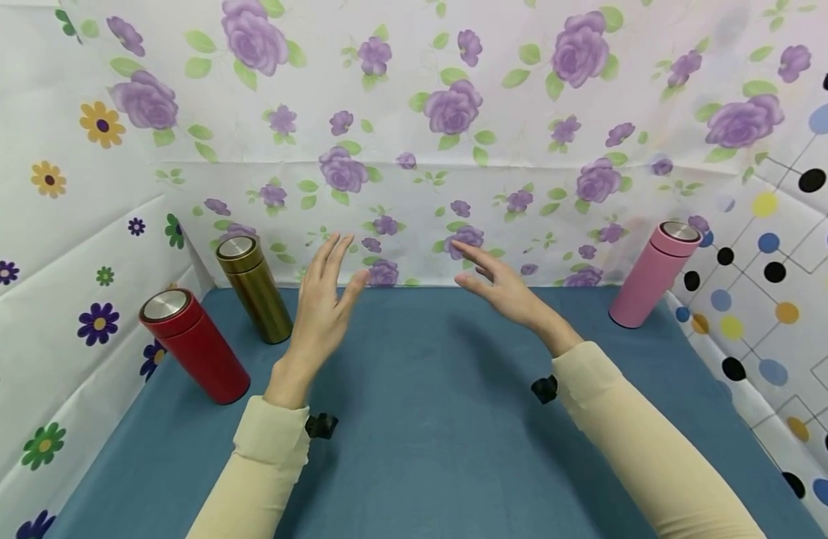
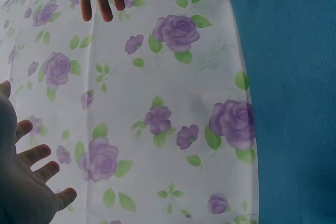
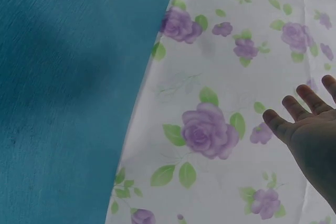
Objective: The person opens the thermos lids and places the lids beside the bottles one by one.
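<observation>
Both hands are raised above the blue table and hold nothing. My left hand [image 1: 323,311] has its fingers extended and its thumb apart, just right of a gold-green bottle [image 1: 255,290]. Farther left and nearer to me stands a red bottle [image 1: 197,348]. Facing the left hand across a gap, my right hand [image 1: 504,288] has its fingers stretched toward the middle. A pink bottle [image 1: 655,275] stands upright at the far right, apart from it. Spread fingers of the left hand [image 2: 31,177] show in the left wrist view, and the right hand [image 3: 315,129] appears in the right wrist view.
A blue cloth [image 1: 414,449] covers the table. White sheeting with purple roses [image 1: 414,202] rises along its back edge. Flowered sheeting [image 1: 57,329] borders the left side, and dotted sheeting [image 1: 758,299] the right. Each cuff carries a small black device [image 1: 321,426].
</observation>
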